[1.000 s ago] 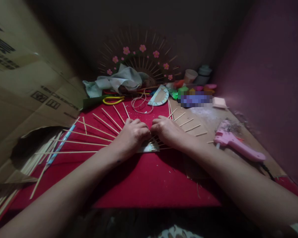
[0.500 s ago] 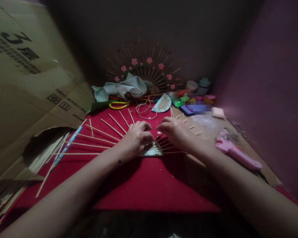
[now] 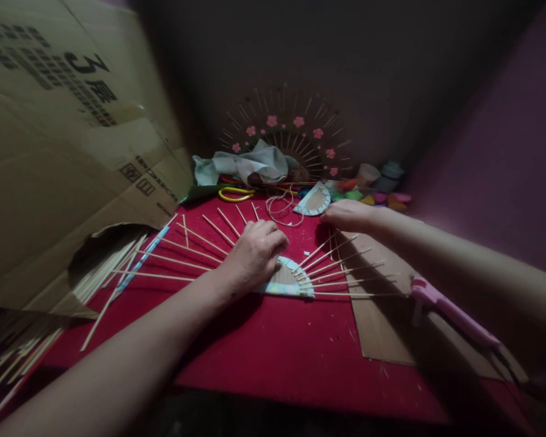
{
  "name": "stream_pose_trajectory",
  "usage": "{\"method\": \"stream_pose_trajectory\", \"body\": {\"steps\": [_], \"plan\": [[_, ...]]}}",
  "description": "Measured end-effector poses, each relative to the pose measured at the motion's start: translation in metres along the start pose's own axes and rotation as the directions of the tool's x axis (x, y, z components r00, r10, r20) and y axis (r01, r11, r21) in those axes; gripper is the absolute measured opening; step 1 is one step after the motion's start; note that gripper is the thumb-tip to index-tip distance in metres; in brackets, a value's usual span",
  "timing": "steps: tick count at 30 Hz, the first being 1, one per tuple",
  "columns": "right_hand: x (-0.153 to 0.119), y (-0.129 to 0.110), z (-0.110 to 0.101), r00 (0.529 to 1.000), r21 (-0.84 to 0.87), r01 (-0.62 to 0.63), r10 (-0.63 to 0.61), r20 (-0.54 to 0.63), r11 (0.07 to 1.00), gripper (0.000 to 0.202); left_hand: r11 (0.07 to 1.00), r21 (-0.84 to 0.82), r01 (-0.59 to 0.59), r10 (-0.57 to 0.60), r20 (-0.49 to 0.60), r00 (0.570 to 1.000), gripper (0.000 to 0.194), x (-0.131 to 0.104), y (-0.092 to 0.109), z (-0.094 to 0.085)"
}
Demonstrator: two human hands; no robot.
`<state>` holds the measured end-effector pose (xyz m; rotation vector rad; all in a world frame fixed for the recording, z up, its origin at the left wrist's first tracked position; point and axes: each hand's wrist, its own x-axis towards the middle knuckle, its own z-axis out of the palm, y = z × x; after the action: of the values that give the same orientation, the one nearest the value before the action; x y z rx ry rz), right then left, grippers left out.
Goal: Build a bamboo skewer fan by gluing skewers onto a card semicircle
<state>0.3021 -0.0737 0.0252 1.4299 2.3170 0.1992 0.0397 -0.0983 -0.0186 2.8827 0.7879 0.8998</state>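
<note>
My left hand [image 3: 257,252] is closed, its curled fingers on the left part of a half-round cardboard piece [image 3: 287,280] with a pale blue patterned rim. Thin bamboo sticks [image 3: 332,283] fan out from this piece to both sides. My right hand [image 3: 348,215] is at the back of the table, bent down beside a second half-round cardboard piece [image 3: 313,200]. Its fingers look drawn together; what they hold, if anything, is hidden. Just below them lie a few thin sticks [image 3: 332,243].
A pink glue gun [image 3: 455,315] lies on a cardboard sheet [image 3: 377,340] at right. A large cardboard box [image 3: 131,139] with sticks inside stands left. Behind are yellow-handled scissors [image 3: 236,194], string [image 3: 279,206], cloth [image 3: 261,164] and a flower-decorated stick fan [image 3: 295,130].
My right hand has left the near half-round piece and moved back and right towards the second one. My left hand stays on the near piece. The view has shifted somewhat.
</note>
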Motion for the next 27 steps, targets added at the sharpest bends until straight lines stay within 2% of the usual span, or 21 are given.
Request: {"method": "stream_pose_trajectory", "body": {"steps": [7,11,13,17,21,23,25,27], "plan": [[0.01,0.012,0.003,0.965,-0.171,0.257,-0.245,0.09,0.951,0.027,0.998,0.056,-0.026,0.026,0.007,1.0,0.017,-0.002,0.0,0.0],[0.017,0.015,0.002,0.935,-0.292,0.349,-0.351,0.047,0.89,0.027,0.997,0.08,-0.014,0.015,-0.011,1.0,0.016,-0.002,-0.003,0.0],[0.02,0.014,0.0,0.946,-0.276,0.302,-0.324,-0.034,0.912,0.026,0.996,0.084,0.009,-0.007,-0.025,1.0,0.016,-0.001,-0.006,-0.002],[0.021,0.01,-0.002,0.973,-0.098,0.112,-0.129,-0.193,0.989,0.021,0.992,0.079,0.1,-0.091,-0.109,0.99,0.016,0.001,-0.013,-0.007],[0.017,0.001,-0.004,0.954,0.024,0.114,-0.103,-0.282,0.993,0.015,0.975,0.045,0.216,-0.205,-0.183,0.962,0.01,0.004,-0.02,-0.011],[0.011,-0.005,-0.009,0.941,0.04,0.139,-0.119,-0.315,0.99,0.018,0.962,-0.041,0.271,-0.274,-0.186,0.944,0.01,0.005,-0.019,-0.013],[0.004,-0.012,-0.017,0.925,0.036,0.14,-0.118,-0.36,0.989,0.023,0.929,-0.195,0.315,-0.348,-0.17,0.922,0.013,0.006,-0.017,-0.015],[-0.004,-0.019,-0.025,0.904,0.023,0.117,-0.097,-0.417,0.993,0.027,0.864,-0.378,0.332,-0.395,-0.103,0.913,0.018,0.007,-0.012,-0.017]]}}
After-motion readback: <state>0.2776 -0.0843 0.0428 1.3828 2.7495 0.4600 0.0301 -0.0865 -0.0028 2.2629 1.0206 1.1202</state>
